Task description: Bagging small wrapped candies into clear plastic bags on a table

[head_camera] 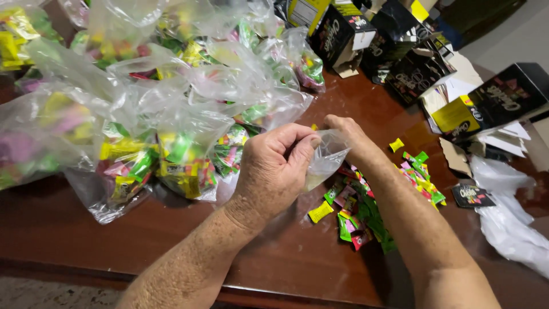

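Note:
My left hand [274,169] and my right hand [349,134] pinch the two sides of the mouth of a small clear plastic bag [325,160], held just above the brown wooden table [274,252]. The bag looks empty. Below and to the right of it lies a loose heap of small wrapped candies [366,212] in green, yellow and pink. A single yellow candy [320,212] sits at the heap's left edge, another yellow candy [396,144] lies to the right of my right hand.
Several clear bags filled with candies [171,154] are piled across the left and back. Opened black-and-yellow cardboard boxes [497,103] stand at the back right. Crumpled white plastic [509,229] lies at the right edge. The table's front edge runs along the bottom.

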